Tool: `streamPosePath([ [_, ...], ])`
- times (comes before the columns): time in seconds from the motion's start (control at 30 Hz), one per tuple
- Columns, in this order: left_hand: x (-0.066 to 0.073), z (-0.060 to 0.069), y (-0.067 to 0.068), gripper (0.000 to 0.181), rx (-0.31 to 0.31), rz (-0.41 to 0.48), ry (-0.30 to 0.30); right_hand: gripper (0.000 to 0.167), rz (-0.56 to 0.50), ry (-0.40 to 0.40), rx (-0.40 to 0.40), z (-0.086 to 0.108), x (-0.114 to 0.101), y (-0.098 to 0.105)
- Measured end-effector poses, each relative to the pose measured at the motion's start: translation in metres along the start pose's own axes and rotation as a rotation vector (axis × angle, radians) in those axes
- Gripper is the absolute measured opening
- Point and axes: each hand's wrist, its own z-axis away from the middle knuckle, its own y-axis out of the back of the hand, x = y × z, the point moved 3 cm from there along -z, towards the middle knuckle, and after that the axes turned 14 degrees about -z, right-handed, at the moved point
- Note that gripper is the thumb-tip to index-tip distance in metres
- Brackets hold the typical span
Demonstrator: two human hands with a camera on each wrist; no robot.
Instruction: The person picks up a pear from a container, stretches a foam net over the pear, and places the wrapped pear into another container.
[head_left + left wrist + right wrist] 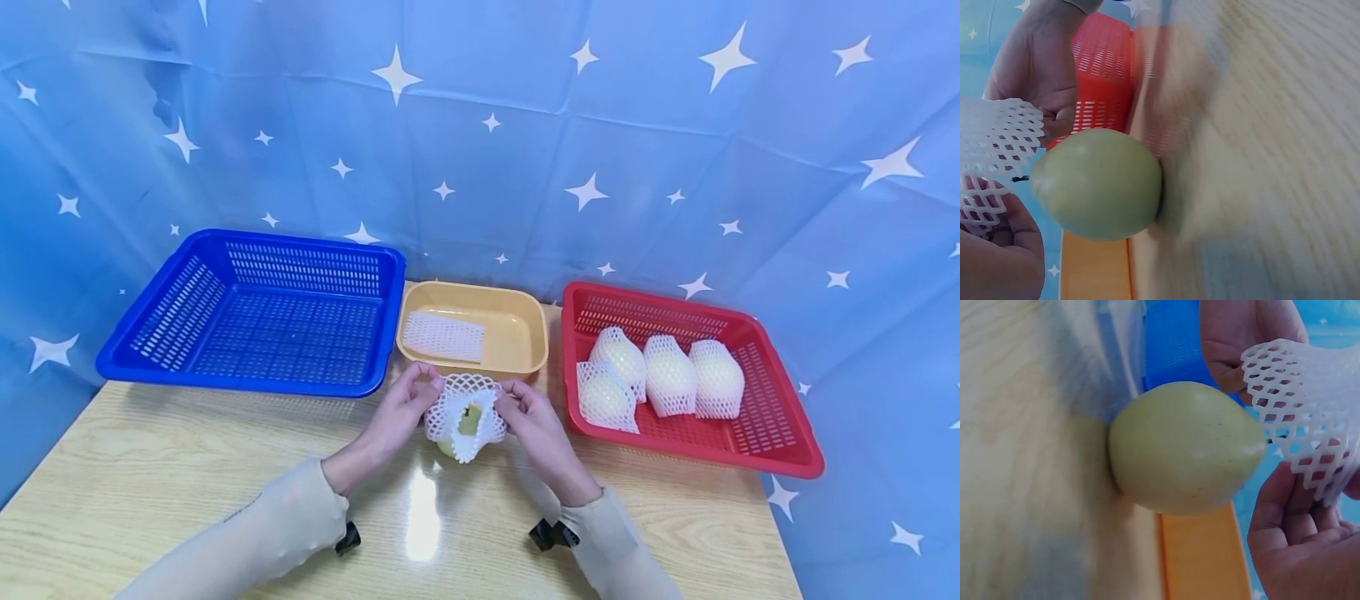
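Note:
A pale green pear [1099,184] with a dark stem stands on the wooden table, stem upward. Just above it, a white foam net sleeve [442,421] is stretched between both hands, its mouth spread over the stem end. My left hand [402,406] pinches the left edge of the net between thumb and fingers. On the opposite edge, my right hand [542,432] pinches the net the same way. In the right wrist view the pear [1188,448] is bare, with the net [1300,394] at its stem tip.
At the back left is a blue basket [300,333]. A yellow tray [517,333] behind the hands holds a flat white foam net [444,337]. To the right, a red basket [772,425] contains several net-wrapped pears [670,375]. A blue star-patterned curtain [480,158] hangs behind.

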Motion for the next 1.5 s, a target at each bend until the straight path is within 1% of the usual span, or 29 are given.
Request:
streamPosePath([
  [0.17,-0.009,-0.001,-0.002,0.018,-0.015,-0.002,0.022,0.024,0.007,-0.025,-0.026,-0.002,0.011,0.001],
  [0.27,-0.015,-0.001,-0.003,0.016,0.006,-0.043,0.04,0.023,-0.01,-0.023,-0.033,-0.002,0.017,0.0],
  [0.4,-0.02,0.001,-0.005,0.013,0.047,-0.1,0.054,0.021,-0.023,-0.028,-0.009,-0.003,0.024,-0.003],
  [0.57,-0.023,0.0,-0.007,0.011,0.063,-0.099,0.07,0.019,-0.017,-0.022,0.022,-0.004,0.027,-0.004],
  [0.83,-0.022,-0.004,-0.008,0.014,0.081,-0.09,0.089,0.02,-0.008,-0.03,0.035,-0.008,0.029,-0.002],
  [1.03,-0.028,-0.005,-0.008,0.012,0.107,-0.105,0.09,0.021,0.039,-0.016,0.065,-0.01,0.033,0.002],
  [1.13,-0.031,-0.006,-0.008,0.013,0.108,-0.116,0.092,0.022,0.064,-0.008,0.067,-0.011,0.034,0.004],
  [1.27,-0.033,-0.006,-0.008,0.013,0.094,-0.132,0.099,0.022,0.103,-0.009,0.074,-0.011,0.035,0.006],
  [1.37,-0.035,-0.006,-0.007,0.012,0.082,-0.158,0.097,0.02,0.129,-0.018,0.077,-0.012,0.036,0.008],
  [1.5,-0.038,-0.007,-0.006,0.012,0.069,-0.214,0.085,0.017,0.149,-0.031,0.064,-0.013,0.038,0.009],
])
